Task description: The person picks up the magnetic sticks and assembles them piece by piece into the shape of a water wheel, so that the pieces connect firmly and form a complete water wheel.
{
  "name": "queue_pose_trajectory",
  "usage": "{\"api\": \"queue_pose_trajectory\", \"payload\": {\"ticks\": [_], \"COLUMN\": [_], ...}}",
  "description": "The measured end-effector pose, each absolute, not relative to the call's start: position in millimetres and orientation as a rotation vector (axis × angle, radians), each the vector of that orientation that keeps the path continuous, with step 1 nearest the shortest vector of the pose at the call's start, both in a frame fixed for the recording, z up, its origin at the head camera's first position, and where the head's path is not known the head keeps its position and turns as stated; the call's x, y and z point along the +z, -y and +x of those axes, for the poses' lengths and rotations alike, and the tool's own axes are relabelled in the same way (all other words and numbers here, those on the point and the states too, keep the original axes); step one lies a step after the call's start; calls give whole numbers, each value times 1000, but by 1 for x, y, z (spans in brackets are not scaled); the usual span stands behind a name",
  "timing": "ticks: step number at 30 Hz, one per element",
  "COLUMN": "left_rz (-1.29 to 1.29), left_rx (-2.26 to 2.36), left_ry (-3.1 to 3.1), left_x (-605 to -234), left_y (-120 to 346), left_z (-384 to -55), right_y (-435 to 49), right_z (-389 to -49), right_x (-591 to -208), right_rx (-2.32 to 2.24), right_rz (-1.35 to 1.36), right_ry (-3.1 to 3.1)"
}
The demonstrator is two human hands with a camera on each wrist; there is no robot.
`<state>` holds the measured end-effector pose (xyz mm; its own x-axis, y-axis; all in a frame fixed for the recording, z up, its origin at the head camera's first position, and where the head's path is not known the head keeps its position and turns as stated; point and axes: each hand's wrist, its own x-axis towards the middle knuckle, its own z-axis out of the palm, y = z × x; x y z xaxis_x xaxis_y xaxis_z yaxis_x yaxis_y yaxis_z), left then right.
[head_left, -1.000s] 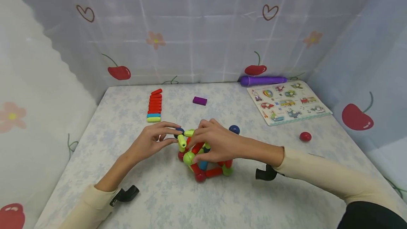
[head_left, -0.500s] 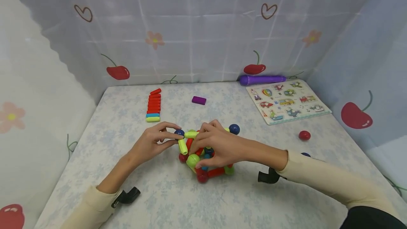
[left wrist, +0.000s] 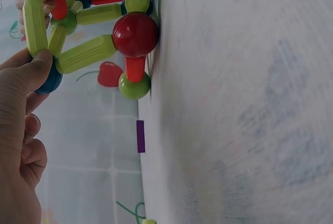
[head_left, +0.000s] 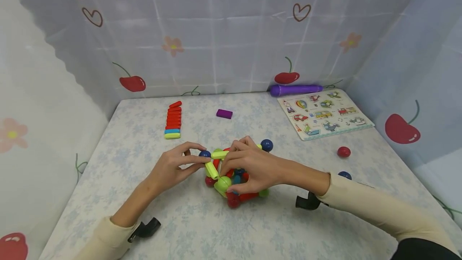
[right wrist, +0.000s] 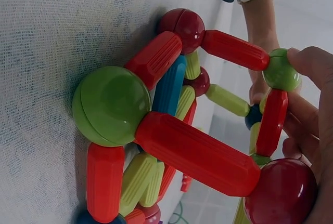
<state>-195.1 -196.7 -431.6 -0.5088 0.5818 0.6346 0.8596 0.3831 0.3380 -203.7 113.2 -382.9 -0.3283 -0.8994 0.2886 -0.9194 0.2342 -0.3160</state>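
Observation:
A framework of magnetic rods and balls stands mid-table, its red rod (right wrist: 197, 154) and large green ball (right wrist: 112, 104) close in the right wrist view. At its left, my left hand (head_left: 180, 161) pinches a dark blue ball (left wrist: 50, 78) between thumb and fingers. A yellow-green rod (left wrist: 35, 24) runs from that ball towards a smaller green ball (head_left: 223, 183); whether they touch, I cannot tell. My right hand (head_left: 252, 165) grips this smaller green ball (right wrist: 281, 70), thumb on one side and fingers on the other. The right hand hides part of the framework.
Several red rods (head_left: 174, 117) lie in a row with a blue rod (head_left: 172, 131) and a yellow-green rod (head_left: 172, 136). Behind are a purple block (head_left: 224, 114), a purple stick (head_left: 296, 90) and a picture board (head_left: 326, 114). Loose red (head_left: 343, 152) and blue (head_left: 345, 175) balls lie right.
The yellow-green rod at my left hand has swung down, its end now close to the smaller green ball. That ball has shifted slightly right with my right hand. Both hands keep their holds.

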Motion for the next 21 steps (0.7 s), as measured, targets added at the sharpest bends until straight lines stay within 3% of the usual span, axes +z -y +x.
{"api": "queue_pose_trajectory", "payload": {"ticks": [21], "left_rz": [-1199], "left_rx": [-859], "left_ry": [2220], "left_x": [-430], "left_y": [190], "left_z": [-187], "right_y": [-116], "right_z": [-203], "right_x": [-381], "right_rx": [606], "right_rz": [1793], "right_ry": [2418]}}
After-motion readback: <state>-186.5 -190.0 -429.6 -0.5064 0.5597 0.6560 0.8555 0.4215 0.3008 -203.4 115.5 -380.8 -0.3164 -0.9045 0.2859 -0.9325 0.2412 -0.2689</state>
